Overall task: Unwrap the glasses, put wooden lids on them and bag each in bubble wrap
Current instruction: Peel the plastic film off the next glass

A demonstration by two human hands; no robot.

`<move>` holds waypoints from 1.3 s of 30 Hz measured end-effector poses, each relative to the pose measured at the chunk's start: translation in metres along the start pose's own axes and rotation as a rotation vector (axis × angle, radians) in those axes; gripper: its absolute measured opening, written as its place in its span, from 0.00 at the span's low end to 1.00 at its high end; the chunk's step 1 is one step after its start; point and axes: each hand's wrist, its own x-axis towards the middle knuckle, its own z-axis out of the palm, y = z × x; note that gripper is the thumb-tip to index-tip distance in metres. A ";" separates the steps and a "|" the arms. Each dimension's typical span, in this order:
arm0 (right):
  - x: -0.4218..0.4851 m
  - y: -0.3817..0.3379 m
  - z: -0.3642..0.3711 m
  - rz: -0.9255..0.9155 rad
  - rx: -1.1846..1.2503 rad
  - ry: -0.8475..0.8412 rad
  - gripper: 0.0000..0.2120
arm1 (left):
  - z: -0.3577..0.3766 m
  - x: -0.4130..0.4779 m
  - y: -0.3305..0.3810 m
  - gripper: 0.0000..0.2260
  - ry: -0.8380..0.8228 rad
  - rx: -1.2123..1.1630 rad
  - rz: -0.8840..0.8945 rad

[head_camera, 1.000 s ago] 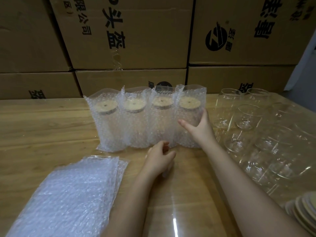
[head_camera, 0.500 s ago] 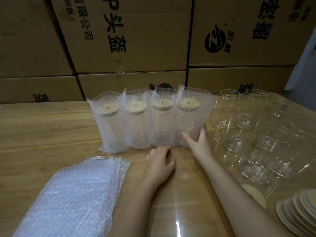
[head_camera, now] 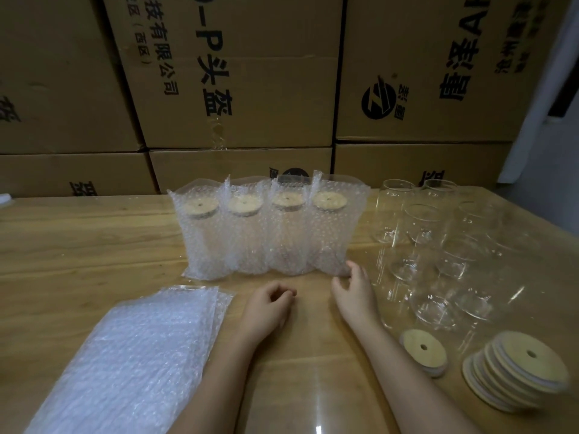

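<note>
Several glasses with wooden lids stand in a row in bubble wrap bags (head_camera: 266,233) at the middle of the wooden table (head_camera: 78,239). My right hand (head_camera: 355,292) is just in front of the rightmost bag's bottom corner, fingers relaxed, fingertips at or near the wrap. My left hand (head_camera: 268,308) rests on the table in front of the row, fingers loosely curled, holding nothing. Several bare glasses (head_camera: 432,245) stand to the right. A single wooden lid (head_camera: 423,350) and a fanned stack of wooden lids (head_camera: 517,377) lie at the near right.
A pile of flat bubble wrap bags (head_camera: 131,358) lies at the near left. Stacked cardboard boxes (head_camera: 232,73) form a wall right behind the table. The glasses on the right crowd that side up to the table's edge.
My right hand slid down from the side of the rightmost bagged glass to its bottom corner. My left hand drew back slightly toward me. The view tilted, bringing the lids into sight.
</note>
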 end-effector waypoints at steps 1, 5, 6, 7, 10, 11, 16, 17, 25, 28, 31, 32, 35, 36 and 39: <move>-0.003 0.001 -0.001 -0.032 -0.042 -0.028 0.23 | -0.001 -0.004 0.000 0.05 -0.004 0.010 -0.003; -0.021 0.006 -0.006 -0.111 -0.083 -0.031 0.18 | -0.003 -0.019 -0.001 0.06 0.008 0.180 0.066; -0.026 0.006 -0.009 -0.127 -0.069 0.019 0.18 | -0.003 -0.021 -0.001 0.06 0.013 0.235 0.092; -0.032 0.004 -0.013 -0.164 -0.055 0.095 0.17 | -0.002 -0.022 -0.002 0.06 0.017 0.289 0.120; -0.046 -0.006 -0.031 -0.397 -0.125 0.449 0.16 | 0.000 -0.022 -0.006 0.06 0.026 0.379 0.184; -0.047 -0.008 -0.038 -0.460 -0.202 0.585 0.17 | 0.000 -0.022 -0.008 0.06 0.028 0.381 0.197; -0.043 -0.006 -0.077 -0.453 -0.468 0.832 0.27 | 0.000 -0.024 -0.015 0.06 0.025 0.391 0.239; -0.041 -0.003 -0.083 -0.402 -0.483 0.823 0.29 | 0.001 -0.024 -0.015 0.07 0.027 0.387 0.246; -0.026 -0.002 -0.092 -0.345 -0.449 0.808 0.14 | 0.000 -0.023 -0.016 0.05 0.035 0.382 0.259; -0.027 -0.010 -0.081 -0.431 -0.449 0.791 0.13 | -0.001 -0.023 -0.017 0.05 0.027 0.384 0.250; -0.032 -0.016 -0.070 -0.508 -0.392 0.769 0.12 | -0.001 -0.025 -0.015 0.05 0.029 0.396 0.245; -0.034 -0.018 -0.068 -0.550 -0.347 0.771 0.10 | 0.000 -0.026 -0.013 0.05 0.036 0.392 0.244; -0.041 -0.027 -0.059 -0.656 -0.136 0.725 0.08 | 0.000 -0.032 -0.011 0.06 0.035 0.283 0.223; -0.044 -0.031 -0.056 -0.661 -0.070 0.715 0.09 | 0.000 -0.034 -0.010 0.08 0.023 0.232 0.216; -0.049 -0.038 -0.044 -0.577 0.139 0.700 0.07 | -0.004 -0.038 -0.008 0.12 0.006 0.066 0.185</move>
